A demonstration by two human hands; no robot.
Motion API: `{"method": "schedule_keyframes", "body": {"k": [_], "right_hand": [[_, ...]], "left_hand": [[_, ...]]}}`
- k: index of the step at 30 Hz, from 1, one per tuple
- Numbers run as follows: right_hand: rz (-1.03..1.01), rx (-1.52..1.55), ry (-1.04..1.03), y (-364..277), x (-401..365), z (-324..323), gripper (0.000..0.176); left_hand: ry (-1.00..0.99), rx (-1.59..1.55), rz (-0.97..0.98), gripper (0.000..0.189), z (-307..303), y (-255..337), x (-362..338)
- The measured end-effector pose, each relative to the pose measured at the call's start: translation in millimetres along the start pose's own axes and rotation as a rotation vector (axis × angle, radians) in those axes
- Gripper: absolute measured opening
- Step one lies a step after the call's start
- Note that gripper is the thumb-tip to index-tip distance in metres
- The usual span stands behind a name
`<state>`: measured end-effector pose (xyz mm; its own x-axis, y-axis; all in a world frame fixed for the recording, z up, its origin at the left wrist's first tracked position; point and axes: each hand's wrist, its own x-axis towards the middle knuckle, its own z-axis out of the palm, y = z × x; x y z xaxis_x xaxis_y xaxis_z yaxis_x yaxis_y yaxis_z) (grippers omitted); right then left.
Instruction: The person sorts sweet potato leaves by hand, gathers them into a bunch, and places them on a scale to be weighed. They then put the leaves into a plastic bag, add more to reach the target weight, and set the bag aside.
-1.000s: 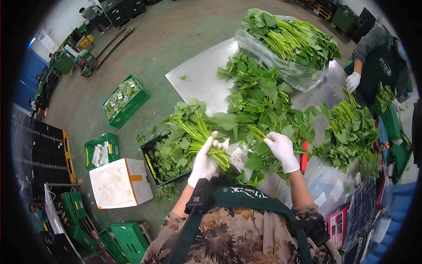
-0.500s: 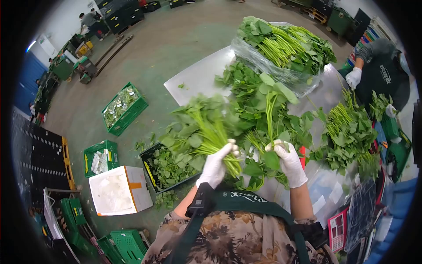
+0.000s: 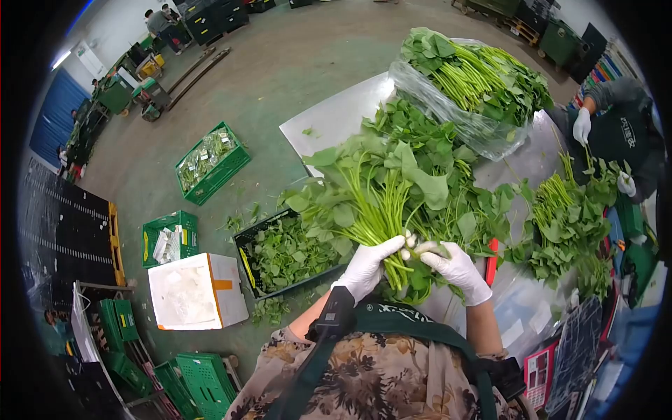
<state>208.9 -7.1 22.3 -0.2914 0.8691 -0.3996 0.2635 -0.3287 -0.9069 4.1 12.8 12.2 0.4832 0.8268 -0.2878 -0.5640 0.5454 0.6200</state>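
My white-gloved left hand [image 3: 369,267] is wrapped round the stems of a bunch of leafy greens [image 3: 374,213], whose leaves fan out away from me. Close beside it, my gloved right hand [image 3: 456,271] has its fingers closed at the same stems, with the fingertips of both hands nearly meeting. Which stems the right fingers pinch is partly hidden by leaves. Beneath and beyond the hands lies a loose heap of greens [image 3: 413,143] on the metal table [image 3: 336,115].
A large pile of greens [image 3: 469,77] rests on plastic wrap [image 3: 448,115] at the back. A dark crate of greens [image 3: 294,255] stands left, near a white foam box [image 3: 185,290] and green crates [image 3: 213,164]. A co-worker's gloved hand [image 3: 582,126] is at right, above more greens [image 3: 570,217].
My hands have come together, and the stems held apart in my right hand have joined the left hand's bunch. The view has shifted slightly left. The co-worker's second glove now shows.
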Motion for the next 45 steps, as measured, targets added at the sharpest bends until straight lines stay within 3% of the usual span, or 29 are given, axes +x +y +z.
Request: {"method": "schedule_keyframes", "body": {"k": [3,6,7,11,12,15,18,19,22,23,26,27,28,30,32,33,36,38,40,45], "right_hand": [[-0.223,0.128,0.11,-7,-3,12,0.022],[-0.286,0.073,0.258,-2,1,15,0.021],[-0.34,0.109,0.257,-6,-1,16,0.016],[-0.425,0.846,0.06,12,-3,6,0.021],[-0.474,0.829,-0.015,14,-4,-2,0.025],[-0.414,0.785,0.03,22,-3,-23,0.027],[-0.324,0.627,0.006,31,-3,-28,0.027],[-0.208,0.6,-0.071,34,-9,-37,0.027],[-0.08,0.431,0.242,44,-20,-52,0.026],[0.08,-0.054,0.303,54,-15,-62,0.032],[-0.39,-1.157,0.722,14,-24,-33,0.044],[-0.347,-0.882,0.653,-1,-25,-24,0.052],[-0.457,-0.737,0.595,-22,-26,-10,0.048],[-0.557,-0.795,0.405,-21,-18,5,0.038],[-0.53,-0.921,0.321,-11,-12,13,0.026],[-0.626,-0.915,0.392,-6,-9,14,0.02],[-0.239,-0.074,0.351,-7,-15,10,0.014],[-0.28,0.22,0.371,-21,-25,1,0.018],[-0.386,0.294,0.389,-27,-29,3,0.016],[-0.441,-0.275,0.422,-17,-6,27,0.015]], "left_hand": [[0.043,-0.006,0.019,0.024,-2,0,0],[0.051,-0.032,0.033,0.02,-3,-2,2],[0.051,-0.059,0.033,0.019,-4,-4,3],[0.074,-0.345,0.037,0.02,-11,-2,7],[0.136,-0.368,0.049,0.018,-17,1,8],[0.093,-0.379,0.067,0.017,-15,3,6],[0.039,-0.375,0.097,0.016,-15,-1,9],[0.047,-0.396,0.114,0.015,-17,2,9],[0.043,-0.43,0.263,0.017,-30,19,12],[0.07,-0.402,0.271,0.018,-32,22,10],[0.113,-0.284,0.249,0.02,-31,20,8],[0.137,-0.231,0.24,0.019,-21,18,6],[0.154,-0.191,0.203,0.019,-11,15,5],[0.102,-0.158,0.118,0.019,-5,4,6],[0.083,-0.073,0.119,0.018,0,-1,4],[0.087,-0.062,0.11,0.018,1,0,3],[0.14,-0.067,0.11,0.018,-3,3,2],[0.165,-0.08,0.09,0.018,-7,2,3],[0.172,-0.09,0.048,0.019,-13,-5,5],[0.08,-0.067,0.012,0.019,-8,-20,6]]}}
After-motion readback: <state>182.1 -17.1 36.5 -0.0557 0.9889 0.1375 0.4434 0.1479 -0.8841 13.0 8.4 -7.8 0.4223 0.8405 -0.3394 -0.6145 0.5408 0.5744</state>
